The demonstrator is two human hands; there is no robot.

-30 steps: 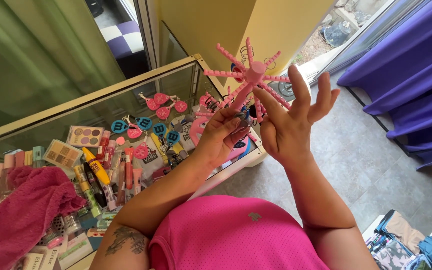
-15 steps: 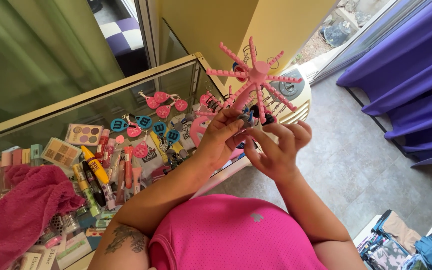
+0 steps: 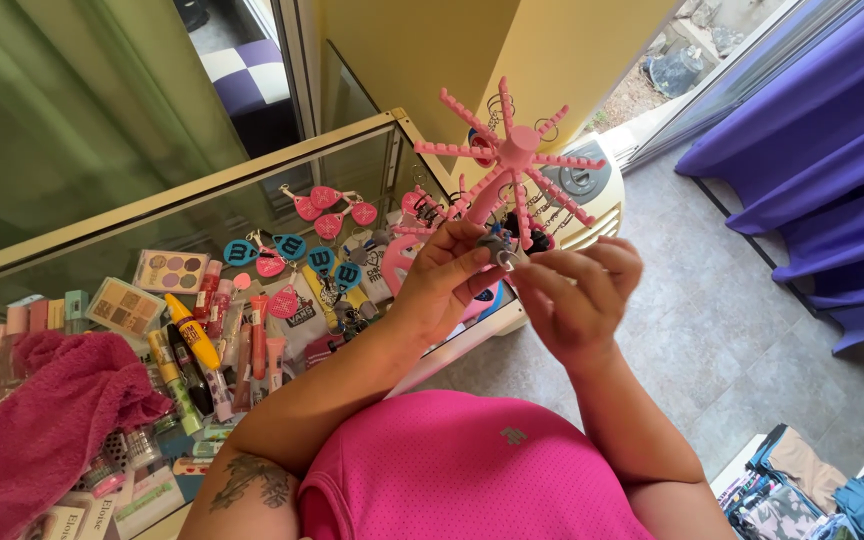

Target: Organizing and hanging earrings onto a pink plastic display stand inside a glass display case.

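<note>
Both hands meet just below the pink spoked rack (image 3: 517,160), whose stem rises straight above them. The left hand (image 3: 442,280) and right hand (image 3: 577,295) pinch a small grey keyring (image 3: 500,252) between their fingertips, equally near.

A small grey keychain (image 3: 501,250) is pinched between the left hand (image 3: 442,280) and the right hand (image 3: 577,295), just below a pink spoked display stand (image 3: 514,165). A glass counter (image 3: 152,215) is seen beneath, on which cosmetics, a yellow tube (image 3: 192,330) and a pink cloth (image 3: 47,425) are laid.
</note>
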